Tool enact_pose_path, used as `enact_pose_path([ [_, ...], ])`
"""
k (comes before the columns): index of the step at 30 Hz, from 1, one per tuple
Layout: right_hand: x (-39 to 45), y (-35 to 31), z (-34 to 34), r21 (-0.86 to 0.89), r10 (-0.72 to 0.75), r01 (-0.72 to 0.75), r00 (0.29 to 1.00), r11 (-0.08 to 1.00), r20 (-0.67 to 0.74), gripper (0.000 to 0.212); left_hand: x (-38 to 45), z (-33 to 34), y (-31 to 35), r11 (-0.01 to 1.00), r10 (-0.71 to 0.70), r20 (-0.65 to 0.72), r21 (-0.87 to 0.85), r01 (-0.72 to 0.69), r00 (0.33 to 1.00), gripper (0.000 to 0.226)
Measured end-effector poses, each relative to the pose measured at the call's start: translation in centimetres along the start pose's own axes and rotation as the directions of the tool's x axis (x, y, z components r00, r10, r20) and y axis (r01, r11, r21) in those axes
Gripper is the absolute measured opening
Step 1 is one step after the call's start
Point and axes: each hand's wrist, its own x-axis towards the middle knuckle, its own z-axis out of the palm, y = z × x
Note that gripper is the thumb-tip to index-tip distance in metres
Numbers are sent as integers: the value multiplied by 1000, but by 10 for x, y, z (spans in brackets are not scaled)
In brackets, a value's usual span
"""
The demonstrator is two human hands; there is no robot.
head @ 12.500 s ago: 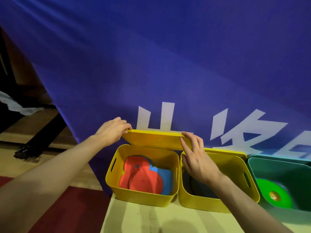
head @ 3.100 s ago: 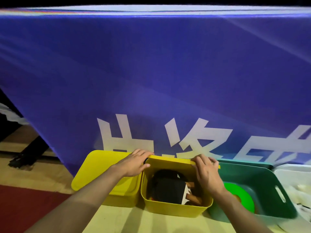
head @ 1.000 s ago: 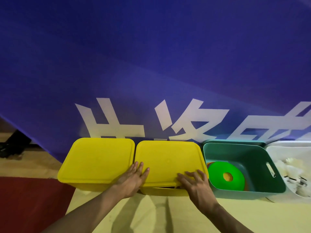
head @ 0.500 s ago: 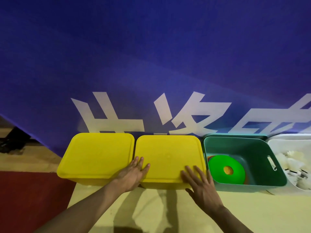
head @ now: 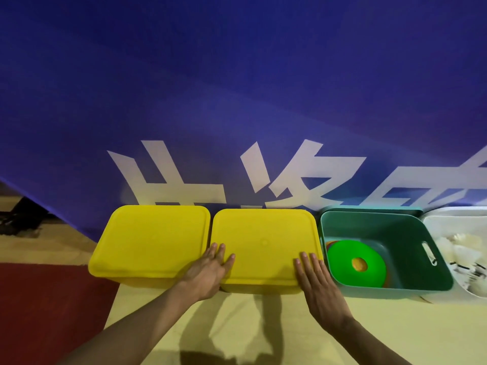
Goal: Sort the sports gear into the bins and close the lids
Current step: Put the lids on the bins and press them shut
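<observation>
Our left hand and right hand lie flat, fingers straight, pressing the near edge of the square yellow plastic lid on its bin. Uneven pressure could leave a corner unseated; the open green plastic bin alongside awaits its lid.

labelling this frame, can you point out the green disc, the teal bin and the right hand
green disc (head: 342, 262): head view, on its flat green surface left of the centre hole.
teal bin (head: 419, 248): head view, on its inner right wall.
right hand (head: 320, 285): head view, on the back of the hand.
</observation>
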Motion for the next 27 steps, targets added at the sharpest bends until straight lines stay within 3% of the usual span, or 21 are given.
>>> enact_pose_path([
  [7, 2, 4, 3, -4, -26, 26, 999, 1000, -27, 69, 0, 3, 1, 1000, 5, -2, 31, -5, 1000, 79],
  [10, 3, 5, 2, -2, -25, 25, 1000, 1000, 13, 71, -4, 10, 0, 997, 10, -40, 74, -7, 999, 79],
  [14, 2, -2, -3, 15, 17, -18, 998, 1000, 60, 69, -13, 27, 7, 999, -25, -187, 28, 31, 982, 87],
  [18, 13, 4, -9, -7, -4, 5, 992, 1000, 130, 70, -22, 22, 18, 1000, -6, -188, 18, 10, 982, 74],
  [23, 34, 4, -17, -13, 15, -12, 977, 1000, 213, 110, -22, 19, 14, 1000, 28, -166, 14, -26, 986, 75],
  [27, 37, 0, -13, 30, 35, -43, 973, 999, 228, 117, -17, 16, 14, 998, 13, -134, 57, -6, 991, 78],
])
